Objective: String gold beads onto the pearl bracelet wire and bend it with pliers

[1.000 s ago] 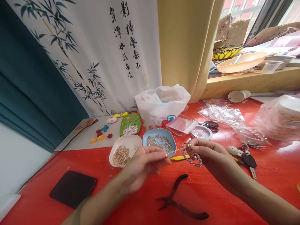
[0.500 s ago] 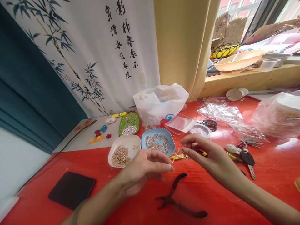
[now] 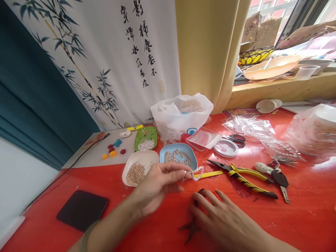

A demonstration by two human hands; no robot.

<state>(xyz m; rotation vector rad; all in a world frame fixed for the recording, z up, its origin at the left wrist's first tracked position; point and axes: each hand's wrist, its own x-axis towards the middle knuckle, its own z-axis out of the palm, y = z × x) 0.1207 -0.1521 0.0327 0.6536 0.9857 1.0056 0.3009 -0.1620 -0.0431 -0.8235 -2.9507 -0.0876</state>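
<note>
My left hand (image 3: 160, 183) pinches a short looped strand of pale beads (image 3: 196, 173) just above the red table (image 3: 301, 217), near the blue dish. My right hand (image 3: 223, 220) lies spread over the dark-handled pliers (image 3: 193, 224), fingers resting on them; only the handle ends show. Whether the fingers have closed around the pliers cannot be made out. A yellow-and-black pair of pliers (image 3: 245, 174) lies to the right of the beads, with a yellow strip (image 3: 210, 174) beside it.
A white dish of small gold beads (image 3: 138, 171), a blue dish of metal findings (image 3: 178, 157) and a green dish of pearls (image 3: 146, 139) stand behind my left hand. A white plastic bag (image 3: 181, 113), scissors (image 3: 237, 140), a cord spool (image 3: 225, 148), keys (image 3: 277, 176) and a black pad (image 3: 82, 210) lie around.
My right hand let go of the bead strand and dropped onto the dark pliers. My left hand now holds the strand alone, and the yellow-handled pliers have come into view.
</note>
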